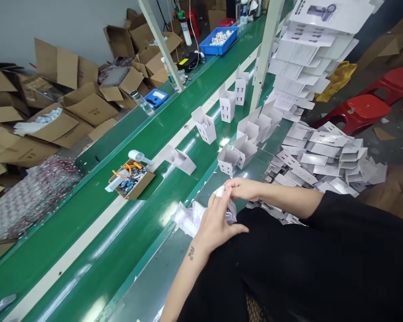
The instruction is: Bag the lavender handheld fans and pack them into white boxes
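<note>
My left hand (214, 221) lies over a white item in a clear plastic bag (231, 213), its fingers bent onto it and the thumb sticking out. Against the left fingertips, my right hand (243, 188) pinches at the upper end of the same bag; the item inside is mostly hidden. Another clear plastic bag (187, 219) with something white lies just left of my left hand. Beyond my hands stand open white boxes, the nearest being a white box (228, 161) with small printed pictures.
A tilted white box (181, 160) lies on the green conveyor belt (120, 232). Near it are a carton of small parts (136, 181) with orange-handled pliers and a white shower-head-like piece (136, 155). Flattened boxes (318, 152) pile up at right, beside a metal post (265, 56).
</note>
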`<state>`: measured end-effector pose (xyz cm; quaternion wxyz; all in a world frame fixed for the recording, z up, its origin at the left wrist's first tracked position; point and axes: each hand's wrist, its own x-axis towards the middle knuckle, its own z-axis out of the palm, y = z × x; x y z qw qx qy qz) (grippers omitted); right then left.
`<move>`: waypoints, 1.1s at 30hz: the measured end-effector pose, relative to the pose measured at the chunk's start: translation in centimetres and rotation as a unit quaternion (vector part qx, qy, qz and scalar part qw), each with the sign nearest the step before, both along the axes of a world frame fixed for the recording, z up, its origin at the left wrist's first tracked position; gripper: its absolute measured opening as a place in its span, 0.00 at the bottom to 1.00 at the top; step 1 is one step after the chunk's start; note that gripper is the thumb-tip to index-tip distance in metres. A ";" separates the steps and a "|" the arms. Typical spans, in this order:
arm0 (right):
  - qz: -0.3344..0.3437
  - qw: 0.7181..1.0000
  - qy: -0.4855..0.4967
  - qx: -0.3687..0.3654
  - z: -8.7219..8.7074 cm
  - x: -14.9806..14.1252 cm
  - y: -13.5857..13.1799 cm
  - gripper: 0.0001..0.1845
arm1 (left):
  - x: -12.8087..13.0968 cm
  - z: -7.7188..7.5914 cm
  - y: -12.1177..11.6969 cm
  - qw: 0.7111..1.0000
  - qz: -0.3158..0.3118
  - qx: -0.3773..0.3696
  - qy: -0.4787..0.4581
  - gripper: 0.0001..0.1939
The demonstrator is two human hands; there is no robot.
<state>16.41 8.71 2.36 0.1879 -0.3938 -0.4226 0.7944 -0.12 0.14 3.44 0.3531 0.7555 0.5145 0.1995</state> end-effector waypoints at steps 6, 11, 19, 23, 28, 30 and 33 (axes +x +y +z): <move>-0.048 0.993 -0.062 0.093 -0.3 -0.5 1.8 0.08 | -1.0 -3.2 -0.8 0.969 0.245 0.027 -0.006 0.19; 0.045 0.786 -0.468 0.401 -1.3 0.2 5.7 0.20 | -4.9 -3.5 -0.7 0.813 0.476 -0.018 -0.335 0.14; 0.127 0.752 -0.472 0.443 -3.8 -5.3 1.7 0.14 | -9.3 -1.1 -1.0 0.682 0.532 0.003 -0.502 0.15; 0.156 0.774 -0.431 0.436 -3.7 -6.5 -1.3 0.23 | -10.1 -1.8 -1.0 0.658 0.562 -0.019 -0.501 0.14; 0.127 0.756 -0.336 0.547 -1.0 -1.7 0.6 0.23 | -11.4 -3.0 -2.4 0.650 0.588 -0.047 -0.479 0.14; 0.148 0.735 -0.313 0.583 -1.0 -0.1 3.0 0.23 | -11.8 -3.3 -2.7 0.651 0.586 -0.060 -0.479 0.14; 0.243 0.742 -0.255 0.571 -3.2 0.1 6.1 0.33 | -11.4 -3.3 -2.2 0.657 0.567 -0.096 -0.487 0.14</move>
